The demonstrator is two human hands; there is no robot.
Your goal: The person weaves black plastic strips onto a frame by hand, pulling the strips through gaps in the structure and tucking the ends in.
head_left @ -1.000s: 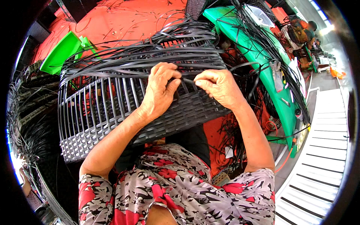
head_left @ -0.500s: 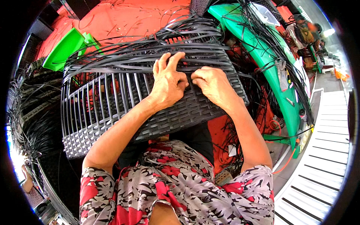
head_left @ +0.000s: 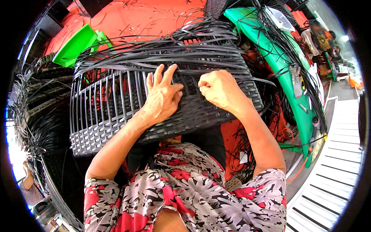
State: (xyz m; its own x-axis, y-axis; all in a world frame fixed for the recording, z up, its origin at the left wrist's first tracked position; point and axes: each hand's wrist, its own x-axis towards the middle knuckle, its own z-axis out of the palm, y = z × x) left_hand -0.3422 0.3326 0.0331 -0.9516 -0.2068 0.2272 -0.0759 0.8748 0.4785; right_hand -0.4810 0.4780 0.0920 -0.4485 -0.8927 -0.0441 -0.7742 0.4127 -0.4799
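Across my lap lies a black wicker panel (head_left: 106,131), tightly woven along its near edge and with bare upright slats at the left. Loose flat black strips (head_left: 170,58) run over its far part. My left hand (head_left: 162,96) rests over the slats, several fingers stretched out and spread, thumb and forefinger curved toward each other at the right. To its right my right hand (head_left: 222,91) is closed in a pinch just above the weave. It seems to grip a black plastic strip, barely visible against the dark weave and mostly covered by the fingers.
A bright green plastic piece (head_left: 77,44) stands beyond the panel at the left. On the right, a long green board (head_left: 284,67) carries hanging black strips and small tools. Beyond it is a white slatted surface (head_left: 332,162). Red covering (head_left: 154,15) spreads over the floor.
My left hand has shifted left and a little down, away from my right hand, so the gap between them is wider. The whole view has shifted slightly.
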